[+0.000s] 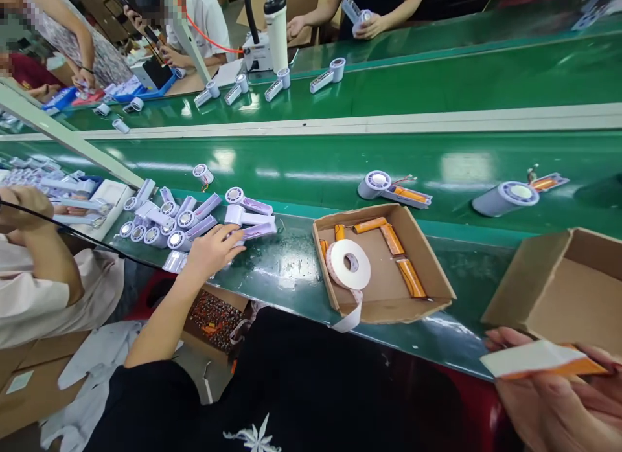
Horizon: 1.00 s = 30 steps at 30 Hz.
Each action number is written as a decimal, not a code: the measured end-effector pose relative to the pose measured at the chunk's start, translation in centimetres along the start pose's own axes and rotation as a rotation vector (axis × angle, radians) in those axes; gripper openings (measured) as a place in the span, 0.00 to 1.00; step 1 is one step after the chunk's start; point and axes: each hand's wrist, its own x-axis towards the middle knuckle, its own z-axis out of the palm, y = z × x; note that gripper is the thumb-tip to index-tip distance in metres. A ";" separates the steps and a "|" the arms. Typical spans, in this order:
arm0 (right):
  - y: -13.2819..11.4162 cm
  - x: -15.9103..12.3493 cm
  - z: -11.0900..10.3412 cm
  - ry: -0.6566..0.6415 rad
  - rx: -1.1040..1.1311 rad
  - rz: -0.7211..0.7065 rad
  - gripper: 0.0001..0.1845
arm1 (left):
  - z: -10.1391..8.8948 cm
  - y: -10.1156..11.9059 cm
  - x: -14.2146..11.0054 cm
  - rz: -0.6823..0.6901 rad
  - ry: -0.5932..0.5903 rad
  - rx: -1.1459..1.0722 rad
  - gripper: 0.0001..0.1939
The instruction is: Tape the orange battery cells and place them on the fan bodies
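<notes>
On the left, my left hand (212, 250) reaches over a pile of lavender fan-shaped housings (177, 220). Its fingers close on one handle-shaped housing (260, 230) at the pile's right end. Low at the right edge, my right hand (554, 400) pinches an orange battery pack (578, 366) that has a white strip (527, 358) along it. Part of that hand is cut off by the frame. Between them lies a shallow cardboard box (379, 309) with several orange battery packs (411, 278) and a white tape roll (347, 264), its loose end over the rim.
Behind the bench runs a green conveyor (291, 167), carrying two housings with orange packs (411, 194). Another cardboard box (573, 277) stands at right. A co-worker's hand (24, 209) is at far left. Across a white rail (311, 124), people handle housings.
</notes>
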 end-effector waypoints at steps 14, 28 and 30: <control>-6.7 8.7 15.2 -0.497 0.035 -0.450 0.23 | 4.5 2.9 29.7 0.302 -0.471 -0.109 0.14; -3.1 14.8 31.7 -0.974 -1.330 -0.692 0.24 | 6.9 5.0 28.9 -0.021 -0.249 -0.444 0.14; -3.1 14.5 32.2 -0.995 -1.350 -0.659 0.24 | 7.2 5.3 29.1 -0.041 -0.243 -0.456 0.15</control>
